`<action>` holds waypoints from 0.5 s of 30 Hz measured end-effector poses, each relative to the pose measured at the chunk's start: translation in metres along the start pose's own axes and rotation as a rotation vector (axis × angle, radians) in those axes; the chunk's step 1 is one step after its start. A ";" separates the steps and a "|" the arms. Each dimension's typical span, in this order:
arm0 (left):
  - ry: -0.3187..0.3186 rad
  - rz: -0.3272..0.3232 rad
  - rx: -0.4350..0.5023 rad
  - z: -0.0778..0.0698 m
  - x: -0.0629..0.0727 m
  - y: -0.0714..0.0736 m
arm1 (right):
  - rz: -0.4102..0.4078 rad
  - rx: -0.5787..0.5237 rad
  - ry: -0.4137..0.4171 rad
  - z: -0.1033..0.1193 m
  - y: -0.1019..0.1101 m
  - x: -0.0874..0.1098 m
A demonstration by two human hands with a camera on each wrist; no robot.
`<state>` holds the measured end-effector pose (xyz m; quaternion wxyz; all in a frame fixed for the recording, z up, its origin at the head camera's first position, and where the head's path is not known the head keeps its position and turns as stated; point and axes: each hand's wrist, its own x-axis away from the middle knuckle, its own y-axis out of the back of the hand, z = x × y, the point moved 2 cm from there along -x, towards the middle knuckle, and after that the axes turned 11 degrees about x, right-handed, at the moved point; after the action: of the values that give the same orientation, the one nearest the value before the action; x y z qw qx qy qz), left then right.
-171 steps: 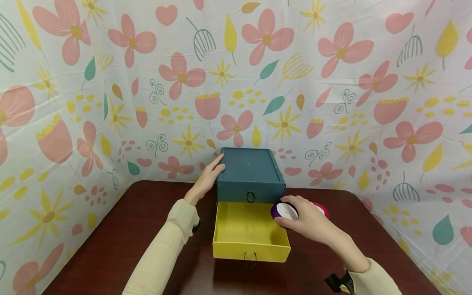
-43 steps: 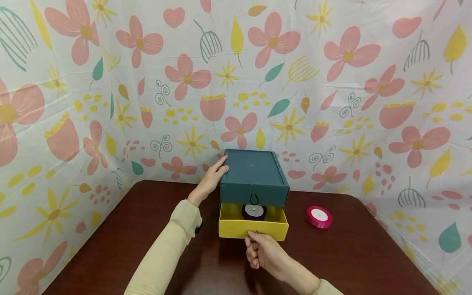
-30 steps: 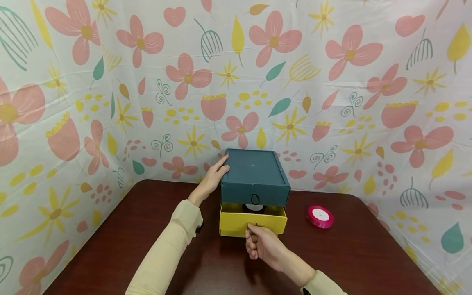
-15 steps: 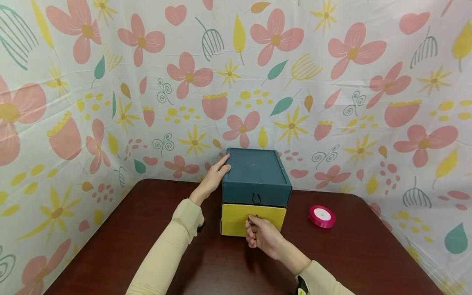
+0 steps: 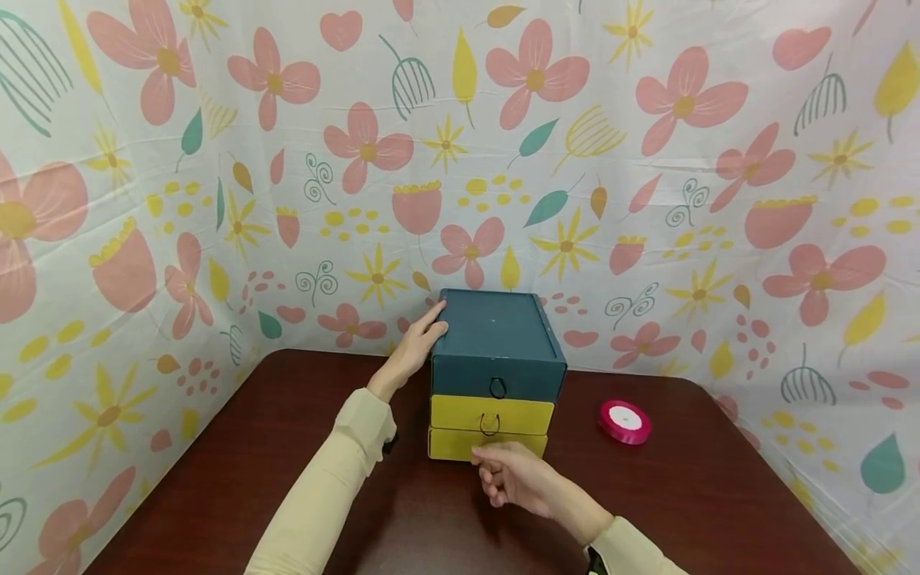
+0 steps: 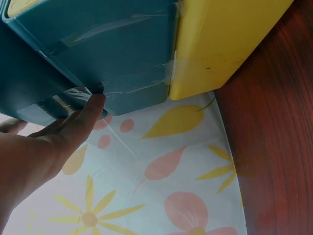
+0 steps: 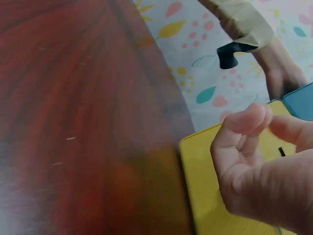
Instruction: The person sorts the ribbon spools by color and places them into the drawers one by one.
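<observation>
A blue drawer box [image 5: 498,326] with a black loop in front sits on top of two yellow drawer fronts. The upper yellow drawer [image 5: 467,413] is pushed in flush and its black loop hangs free; the lower yellow drawer [image 5: 449,445] is under it. My left hand [image 5: 410,347] rests along the left side of the blue box, fingers stretched out and pressed to it. My right hand [image 5: 521,477] is in front of the lower drawer with loosely curled fingers and nothing visible in them. The purple ribbon spool is out of sight.
A pink ribbon spool [image 5: 624,422] lies on the dark brown table [image 5: 323,471] to the right of the drawers. A floral curtain [image 5: 345,184] stands behind and at the left side, close to the table's edge.
My right hand put the purple ribbon spool into the yellow drawer, pushed the drawer in by its loop, then let go and moved down. The left hand stays on the blue box.
</observation>
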<state>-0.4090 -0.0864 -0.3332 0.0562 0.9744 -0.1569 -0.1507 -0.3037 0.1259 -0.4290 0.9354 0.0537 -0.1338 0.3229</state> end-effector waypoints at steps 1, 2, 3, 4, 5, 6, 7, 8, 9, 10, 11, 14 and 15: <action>-0.002 0.002 0.001 0.000 0.000 0.000 | -0.002 0.003 -0.022 -0.003 0.000 0.002; -0.003 0.002 0.003 -0.001 0.000 0.000 | -0.007 0.002 -0.041 -0.006 0.001 0.003; -0.005 0.003 0.005 -0.001 0.000 0.000 | -0.017 -0.002 -0.062 -0.009 0.001 0.004; -0.006 0.002 0.007 -0.001 0.000 0.000 | -0.028 -0.008 -0.081 -0.012 0.003 0.004; -0.006 0.002 0.008 -0.001 -0.001 0.000 | -0.041 -0.016 -0.096 -0.015 0.004 0.004; -0.006 0.000 0.009 -0.001 -0.001 0.000 | -0.054 -0.029 -0.109 -0.016 0.005 0.003; -0.005 -0.002 0.011 -0.001 -0.001 0.000 | -0.065 -0.044 -0.121 -0.018 0.006 0.001; -0.003 -0.002 0.011 -0.001 -0.002 0.000 | -0.073 -0.057 -0.131 -0.019 0.008 -0.001; -0.001 -0.004 0.009 -0.001 -0.002 0.000 | -0.077 -0.070 -0.138 -0.020 0.009 -0.003; 0.000 -0.003 0.008 0.000 -0.002 0.000 | -0.078 -0.084 -0.145 -0.021 0.009 -0.006; 0.002 -0.003 0.006 0.000 -0.001 0.000 | -0.078 -0.101 -0.149 -0.022 0.010 -0.009; 0.000 0.002 0.010 0.000 -0.001 -0.001 | -0.065 -0.161 -0.146 -0.025 0.010 -0.017; -0.001 0.004 0.011 0.000 -0.001 -0.001 | -0.058 -0.184 -0.142 -0.025 0.010 -0.019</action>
<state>-0.4093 -0.0852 -0.3330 0.0512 0.9744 -0.1597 -0.1500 -0.3190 0.1271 -0.4586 0.9334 -0.0059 -0.2274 0.2775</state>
